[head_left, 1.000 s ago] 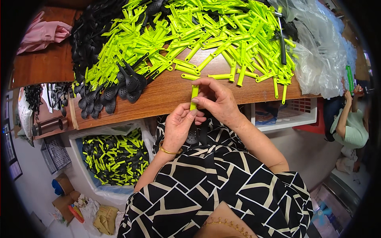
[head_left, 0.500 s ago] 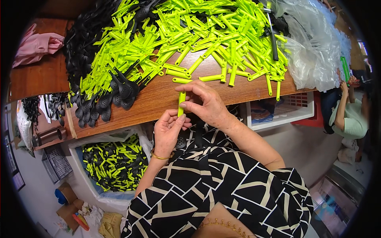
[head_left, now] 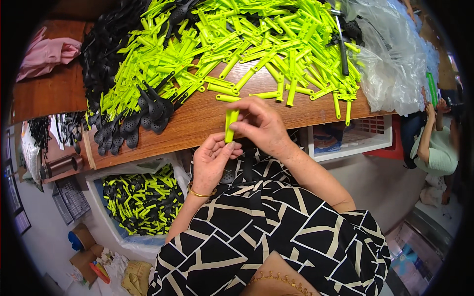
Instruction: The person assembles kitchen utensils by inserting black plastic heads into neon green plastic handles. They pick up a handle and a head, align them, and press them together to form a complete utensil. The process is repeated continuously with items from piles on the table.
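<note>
In front of the table edge, both my hands are closed on a lime-green plastic handle (head_left: 230, 126). My right hand (head_left: 264, 126) pinches its upper part between thumb and fingers. Lower down, my left hand (head_left: 212, 159) has its fingers curled round the bottom end. Below the left hand a black perforated spoon head (head_left: 228, 176) shows against my patterned clothing. Whether it joins the handle is hidden by the fingers. A large heap of loose green handles (head_left: 247, 37) covers the far part of the wooden table (head_left: 197, 126).
Black perforated spoons (head_left: 157, 111) lie along the table's left side. A lined bin (head_left: 94, 190) of green-and-black utensils stands below left. Near the heap's right side lie a hammer (head_left: 341, 49) and clear plastic sheeting (head_left: 387, 64). A white crate (head_left: 348, 151) sits under the table; another person (head_left: 434, 143) is far right.
The green handle has turned a little and looks broader at its top. My left hand has shifted slightly; both hands keep their hold.
</note>
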A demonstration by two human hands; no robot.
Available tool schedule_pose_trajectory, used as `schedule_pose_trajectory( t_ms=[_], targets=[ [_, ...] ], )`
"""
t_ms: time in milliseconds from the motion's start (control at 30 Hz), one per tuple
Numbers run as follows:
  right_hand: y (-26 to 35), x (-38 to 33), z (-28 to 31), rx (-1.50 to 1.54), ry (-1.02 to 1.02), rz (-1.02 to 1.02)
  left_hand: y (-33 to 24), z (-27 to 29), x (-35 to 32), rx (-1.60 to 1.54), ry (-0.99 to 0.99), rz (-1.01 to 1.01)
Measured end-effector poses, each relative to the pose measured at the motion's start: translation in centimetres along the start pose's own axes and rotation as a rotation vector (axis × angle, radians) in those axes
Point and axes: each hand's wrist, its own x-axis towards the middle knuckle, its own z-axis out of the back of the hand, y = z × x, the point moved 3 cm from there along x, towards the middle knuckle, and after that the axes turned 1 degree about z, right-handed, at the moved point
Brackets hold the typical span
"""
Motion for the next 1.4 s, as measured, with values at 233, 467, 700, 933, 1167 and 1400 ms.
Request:
schedule_pose_trajectory(
  t_ms=[233, 467, 700, 933, 1167, 1400],
  targets=[
    [1.3, 0.0, 0.2, -0.047, 0.044, 0.032, -0.1, -0.6, -0.1, -0.01, 0.029, -0.021],
    [1.4, -0.4, -0.5, -0.208, -0.003, 0.163, 0.6, 0.4, -0.5, 0.086, -0.007, -0.055],
    [1.1, -1.1, -0.9, -0.132, 0.229, 0.035, -1.4, 1.6, -2.2, 0.939, -0.087, -0.552],
    [1.1, -0.6, -0.7, -0.049, 0.353, -0.262, -0.9, 1.6, -2.7, 0.768, -0.113, -0.421],
    [1.2, -0.6, -1.5, -0.11, 0.217, 0.086, 2.8, 9.2, -5.3, 0.812, -0.396, -0.419],
    [1.8, 2.0, 2.6, -0.692, -0.002, 0.421, 19.2, 29.1, -14.0, 0.51, -0.776, 0.024]
  ],
)
